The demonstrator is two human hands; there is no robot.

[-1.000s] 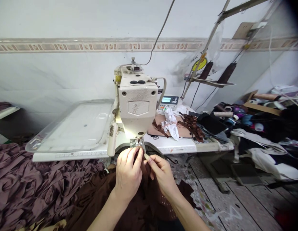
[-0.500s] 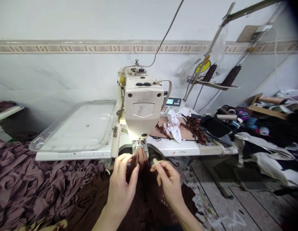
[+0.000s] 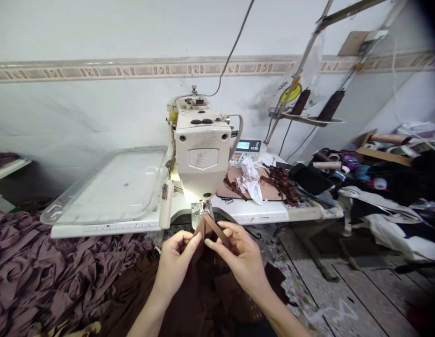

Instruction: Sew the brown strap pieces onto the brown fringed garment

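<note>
A cream sewing machine (image 3: 203,150) stands in front of me, its lamp lit over the needle area. The tip of a dark brown garment (image 3: 189,290) with lighter brown straps (image 3: 215,227) reaches up to the presser foot (image 3: 203,208). My left hand (image 3: 180,252) pinches the garment's edge on the left, just below the foot. On the other side, my right hand (image 3: 234,252) has its fingers around the right strap, with the thumb apart from the forefinger. The rest of the garment hangs below both hands.
A clear plastic tray lid (image 3: 122,187) lies on the white machine table (image 3: 108,228) at left. White and brown scraps (image 3: 252,180) lie at right near the control panel (image 3: 247,146). Thread cones (image 3: 331,105) stand on a rack. Mauve fabric (image 3: 62,276) is heaped at lower left.
My right hand has moved left and taken hold of the right strap. My left hand has closed into a pinch on the garment. The straps now spread apart below the foot.
</note>
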